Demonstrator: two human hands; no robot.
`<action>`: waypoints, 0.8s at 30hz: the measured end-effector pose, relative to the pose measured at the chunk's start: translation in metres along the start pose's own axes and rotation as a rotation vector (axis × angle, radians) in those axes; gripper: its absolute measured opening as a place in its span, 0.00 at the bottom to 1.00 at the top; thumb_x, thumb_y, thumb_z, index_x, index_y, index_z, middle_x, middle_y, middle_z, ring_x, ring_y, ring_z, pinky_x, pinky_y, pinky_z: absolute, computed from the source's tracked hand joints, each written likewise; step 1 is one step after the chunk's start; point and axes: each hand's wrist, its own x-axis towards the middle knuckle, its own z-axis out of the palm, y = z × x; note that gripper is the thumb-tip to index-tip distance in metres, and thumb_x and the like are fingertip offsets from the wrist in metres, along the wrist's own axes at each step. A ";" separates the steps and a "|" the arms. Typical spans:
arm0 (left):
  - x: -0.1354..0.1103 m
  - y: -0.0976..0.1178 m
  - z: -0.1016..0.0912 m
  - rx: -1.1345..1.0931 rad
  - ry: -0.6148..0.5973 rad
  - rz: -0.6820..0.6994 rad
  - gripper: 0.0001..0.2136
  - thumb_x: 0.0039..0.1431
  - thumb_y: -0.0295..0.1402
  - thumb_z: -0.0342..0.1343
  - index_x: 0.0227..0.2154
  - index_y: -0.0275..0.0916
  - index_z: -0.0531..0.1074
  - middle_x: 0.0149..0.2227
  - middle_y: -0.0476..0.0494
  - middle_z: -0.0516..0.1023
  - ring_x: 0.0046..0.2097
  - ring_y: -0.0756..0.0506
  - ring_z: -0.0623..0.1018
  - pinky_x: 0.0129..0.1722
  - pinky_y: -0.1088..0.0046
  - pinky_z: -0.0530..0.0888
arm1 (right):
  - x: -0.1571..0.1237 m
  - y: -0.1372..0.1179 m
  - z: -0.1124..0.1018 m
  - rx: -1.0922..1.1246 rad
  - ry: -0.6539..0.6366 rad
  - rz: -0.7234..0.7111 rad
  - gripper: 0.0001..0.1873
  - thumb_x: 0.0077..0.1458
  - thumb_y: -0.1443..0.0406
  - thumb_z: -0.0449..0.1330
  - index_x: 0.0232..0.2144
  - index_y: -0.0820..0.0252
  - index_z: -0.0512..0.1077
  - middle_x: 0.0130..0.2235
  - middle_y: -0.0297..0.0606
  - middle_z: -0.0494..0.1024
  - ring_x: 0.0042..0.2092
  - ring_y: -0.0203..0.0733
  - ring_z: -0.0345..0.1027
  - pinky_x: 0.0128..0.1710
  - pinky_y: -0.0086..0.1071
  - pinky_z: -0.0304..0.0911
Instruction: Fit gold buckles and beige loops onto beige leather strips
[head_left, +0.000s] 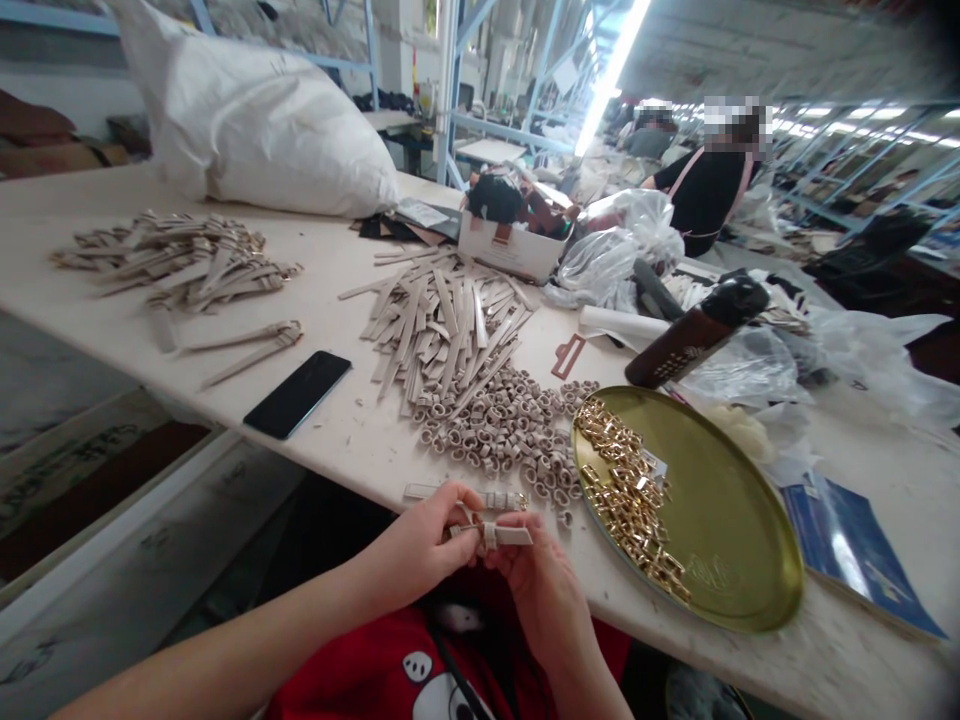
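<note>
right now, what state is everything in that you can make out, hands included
left hand, fingers closed on the held strap
right hand, fingers closed on the same strap
held strap, one flat end sticking out
phone, lying flat, screen dark
round tray, uncovered, partly filled with gold buckles
small loops, loose in a heap
loose straps, heaped
white box, open, filled
white sack, bulging
ceiling light, lit

You have two hands, left hand [442, 535] and right hand [544, 575], on one strap [514, 536]. Two heaps face you: left heap [195, 260], middle heap [439, 325]. Small loops [487, 425], gold buckles [622, 470]: too many to count. On table [330, 290], one each: phone [298, 394] left, round tray [720, 500] right, bottle [686, 340] right, blue booklet [855, 550] near right, sack [262, 120] far left.
</note>
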 end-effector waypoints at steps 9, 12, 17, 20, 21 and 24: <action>0.010 0.001 -0.008 0.379 0.063 -0.122 0.12 0.51 0.42 0.52 0.34 0.39 0.63 0.24 0.53 0.69 0.26 0.50 0.67 0.25 0.76 0.60 | 0.006 0.003 -0.006 0.133 -0.136 0.374 0.14 0.47 0.57 0.61 0.31 0.61 0.68 0.22 0.29 0.64 0.22 0.29 0.54 0.23 0.24 0.54; 0.014 -0.002 -0.009 0.388 0.057 -0.141 0.12 0.50 0.42 0.53 0.31 0.38 0.66 0.23 0.52 0.68 0.26 0.50 0.66 0.24 0.77 0.59 | 0.007 0.003 -0.009 0.194 -0.140 0.400 0.13 0.43 0.59 0.64 0.27 0.60 0.65 0.23 0.28 0.62 0.22 0.29 0.52 0.22 0.23 0.52; 0.010 -0.006 -0.010 -0.064 -0.152 -0.257 0.16 0.48 0.46 0.54 0.29 0.36 0.66 0.22 0.53 0.67 0.23 0.52 0.65 0.21 0.79 0.61 | 0.007 0.003 -0.011 0.061 -0.091 0.258 0.15 0.44 0.56 0.62 0.25 0.59 0.63 0.24 0.30 0.63 0.25 0.32 0.55 0.25 0.26 0.54; 0.004 -0.004 -0.013 -0.151 -0.161 -0.247 0.14 0.47 0.41 0.56 0.31 0.35 0.66 0.22 0.54 0.66 0.24 0.54 0.64 0.22 0.80 0.61 | 0.007 0.007 -0.012 -0.205 0.065 0.074 0.14 0.47 0.56 0.59 0.26 0.59 0.62 0.23 0.28 0.61 0.25 0.32 0.54 0.26 0.26 0.54; 0.002 -0.003 -0.013 -0.130 -0.148 -0.237 0.12 0.48 0.39 0.56 0.31 0.35 0.67 0.22 0.55 0.66 0.24 0.54 0.64 0.22 0.80 0.61 | 0.007 0.008 -0.012 -0.310 0.133 -0.005 0.13 0.47 0.57 0.59 0.26 0.59 0.62 0.24 0.28 0.60 0.25 0.32 0.54 0.26 0.26 0.54; -0.001 0.000 -0.011 -0.040 -0.102 -0.209 0.11 0.48 0.36 0.55 0.32 0.35 0.69 0.22 0.54 0.67 0.25 0.53 0.65 0.23 0.80 0.61 | 0.003 0.012 -0.014 -0.577 0.228 -0.176 0.11 0.47 0.60 0.59 0.31 0.58 0.62 0.25 0.28 0.62 0.25 0.33 0.55 0.25 0.26 0.54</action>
